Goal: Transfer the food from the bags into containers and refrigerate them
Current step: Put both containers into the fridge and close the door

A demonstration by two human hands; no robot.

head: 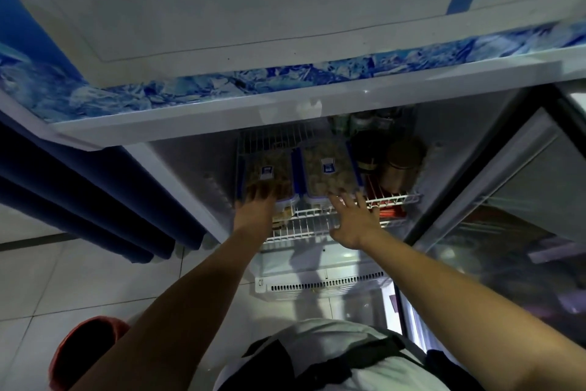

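Note:
Two clear containers with blue side clips stand side by side on a white wire shelf (396, 199) inside the open fridge. Both hold brownish food. My left hand (258, 205) lies with straight fingers against the near end of the left container (269, 168). My right hand (353, 216) is spread flat, its fingertips at the near end of the right container (329, 168).
Dark jars and a brown canister (402, 165) stand to the right of the containers on the same shelf. The glass fridge door (507, 216) hangs open at the right. Blue curtains (79, 200) hang at the left. A red stool (85, 352) stands on the tiled floor.

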